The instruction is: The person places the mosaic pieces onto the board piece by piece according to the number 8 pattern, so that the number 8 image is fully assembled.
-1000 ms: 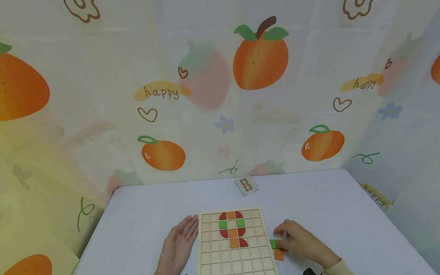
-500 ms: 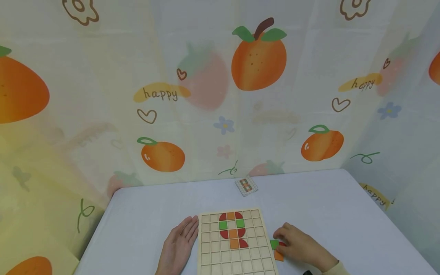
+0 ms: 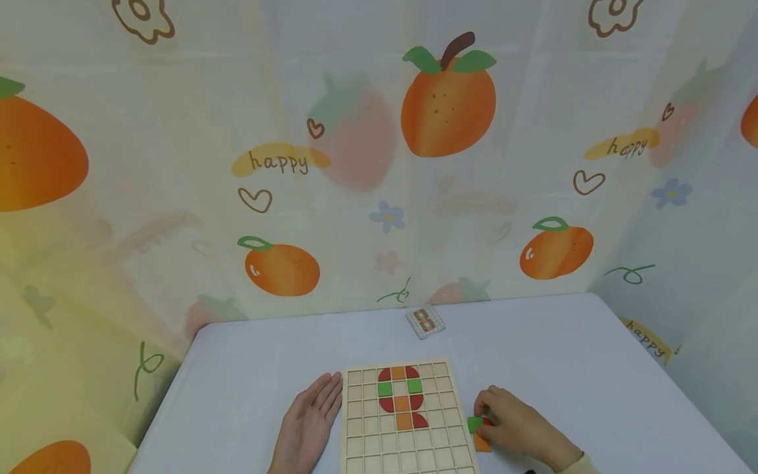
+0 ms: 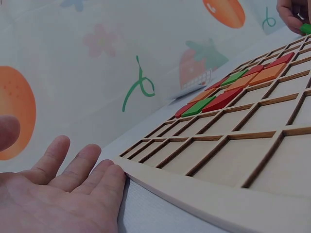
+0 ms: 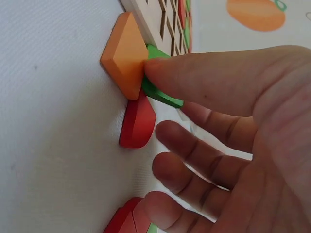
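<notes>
A wooden grid board [image 3: 379,449] lies on the table with red, orange and green tiles set in its upper cells. My left hand [image 3: 306,424] rests palm up, fingers extended, beside its left edge; in the left wrist view the fingertips [image 4: 112,171] meet the board's corner. At the right edge, my right hand [image 3: 515,424] pinches a green square tile [image 5: 163,94] between thumb and index finger, the tile looking tilted. An orange square tile [image 5: 125,58] and a red rounded tile [image 5: 138,121] lie by the thumb, with the other fingers curled loosely nearby.
A small stack of cards [image 3: 424,320] with a printed grid pattern lies at the back of the white table [image 3: 266,355]. More red tiles [image 5: 124,216] sit under the right hand's little finger side. A fruit-printed curtain [image 3: 355,250] hangs behind the table.
My right hand's thumb and index finger have closed on the green tile, which has shifted slightly and tilted. A red tile beside it has come into view. My left hand stays put.
</notes>
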### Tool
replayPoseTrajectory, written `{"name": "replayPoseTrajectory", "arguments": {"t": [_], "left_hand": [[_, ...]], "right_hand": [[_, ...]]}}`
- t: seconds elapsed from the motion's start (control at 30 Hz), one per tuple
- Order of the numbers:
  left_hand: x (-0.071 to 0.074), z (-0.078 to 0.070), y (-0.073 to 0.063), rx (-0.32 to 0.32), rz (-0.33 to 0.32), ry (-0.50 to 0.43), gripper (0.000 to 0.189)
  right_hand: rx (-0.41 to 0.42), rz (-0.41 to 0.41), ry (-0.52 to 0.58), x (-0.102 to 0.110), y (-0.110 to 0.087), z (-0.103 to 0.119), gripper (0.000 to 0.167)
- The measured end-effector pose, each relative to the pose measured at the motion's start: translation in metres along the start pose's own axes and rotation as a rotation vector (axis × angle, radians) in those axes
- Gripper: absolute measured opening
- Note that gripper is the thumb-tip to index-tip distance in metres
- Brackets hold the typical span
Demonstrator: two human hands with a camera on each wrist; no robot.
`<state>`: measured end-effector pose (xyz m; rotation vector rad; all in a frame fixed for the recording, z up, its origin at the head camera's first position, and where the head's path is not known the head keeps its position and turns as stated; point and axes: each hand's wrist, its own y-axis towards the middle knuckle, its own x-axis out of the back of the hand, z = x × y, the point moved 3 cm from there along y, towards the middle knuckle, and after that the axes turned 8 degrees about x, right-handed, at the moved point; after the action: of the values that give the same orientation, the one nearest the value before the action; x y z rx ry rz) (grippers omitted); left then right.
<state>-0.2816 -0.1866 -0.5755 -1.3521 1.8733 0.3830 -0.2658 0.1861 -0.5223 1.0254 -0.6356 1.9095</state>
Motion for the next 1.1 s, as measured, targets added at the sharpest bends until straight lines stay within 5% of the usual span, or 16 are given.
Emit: {"name": "replayPoseTrajectory", "arguments": {"t": [0.27,1.1], "left_hand": [[0.000,0.000,0.000,-0.001,-0.012,0.006,0.064],[-0.001,0.000,-0.001,-0.008,-0.011,0.025,0.065]], "right_hand": [[0.032,-0.005,0.160,0.009,0.002,0.004,0.013],[0.126,-0.158,0.280,0.040,0.024,0.034,0.015]]}}
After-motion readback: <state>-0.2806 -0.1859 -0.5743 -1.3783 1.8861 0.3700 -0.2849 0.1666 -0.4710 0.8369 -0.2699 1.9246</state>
